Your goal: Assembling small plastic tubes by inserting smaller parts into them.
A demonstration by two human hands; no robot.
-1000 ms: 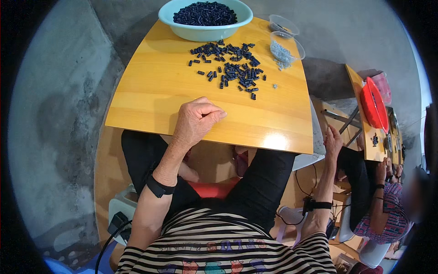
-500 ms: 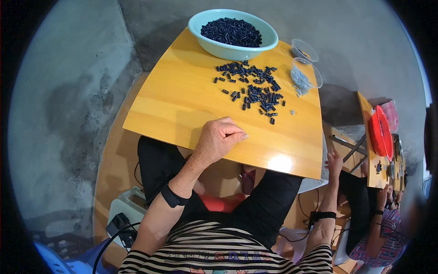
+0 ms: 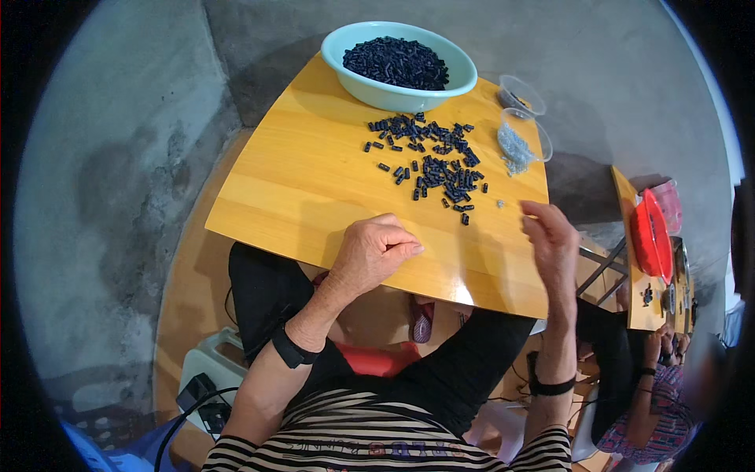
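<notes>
My left hand [image 3: 371, 253] is closed in a pinch over the table's near edge; what it holds, if anything, is hidden. Above the right edge of the table is my right hand [image 3: 552, 240], its fingers half bent and apart from the thumb, with nothing visible between them. Small black plastic pieces [image 3: 450, 179] lie scattered in a loose pile in the middle of the yellow wooden table [image 3: 283, 193]. A tiny clear piece [image 3: 500, 204] rests alone, left of my right hand. Beyond it, a clear plastic cup [image 3: 543, 141] on its side spills small clear pieces [image 3: 515, 149].
A light-blue basin [image 3: 393, 98] heaped with black pieces stands at the far edge. Near it is another clear tub [image 3: 523, 90]. To the right, a person [image 3: 649, 409] sits at another table [image 3: 645, 311] with a red basin [image 3: 651, 236]. A grey wall rises behind.
My right hand has come up from beside the table to above its right edge. My left hand stays closed in nearly the same place.
</notes>
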